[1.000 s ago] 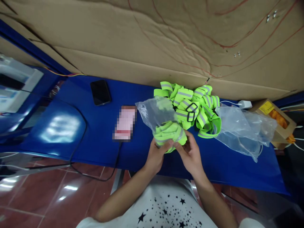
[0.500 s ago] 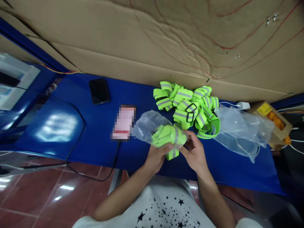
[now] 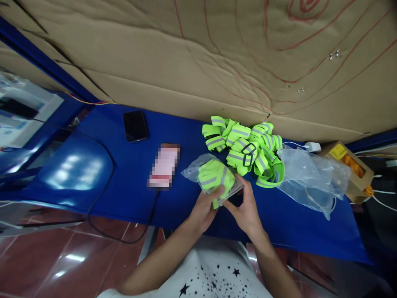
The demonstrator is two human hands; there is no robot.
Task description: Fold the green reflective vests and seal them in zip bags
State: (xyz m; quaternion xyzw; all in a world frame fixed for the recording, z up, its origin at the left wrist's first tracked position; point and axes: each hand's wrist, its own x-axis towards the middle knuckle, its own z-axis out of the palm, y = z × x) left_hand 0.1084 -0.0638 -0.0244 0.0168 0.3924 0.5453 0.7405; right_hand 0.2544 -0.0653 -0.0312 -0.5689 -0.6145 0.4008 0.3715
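A clear plastic bag [image 3: 194,167] encloses most of a bundled neon-yellow reflective strap [image 3: 214,174] with grey stripes. My left hand [image 3: 204,207] grips the bag and bundle from below, its thumb pressed on the front. At the bag's right edge, my right hand [image 3: 243,207] pinches the plastic near the opening. A short strap end hangs at the bottom, close to the left thumb. Behind the bag lies a loose heap of similar reflective straps [image 3: 240,132], with black buckles [image 3: 248,155] on top.
On the blue table [image 3: 130,174] lie a black phone [image 3: 135,126] and a pixelated, lit phone [image 3: 164,165] with a cable. More clear bags [image 3: 310,178] and a cardboard box [image 3: 356,190] with orange contents stand right. A cardboard panel [image 3: 155,62] rises behind.
The strap bundle now sits deeper inside the bag, and less of it sticks out at the bottom. Both hands have shifted slightly left. The camera view has tilted a little.
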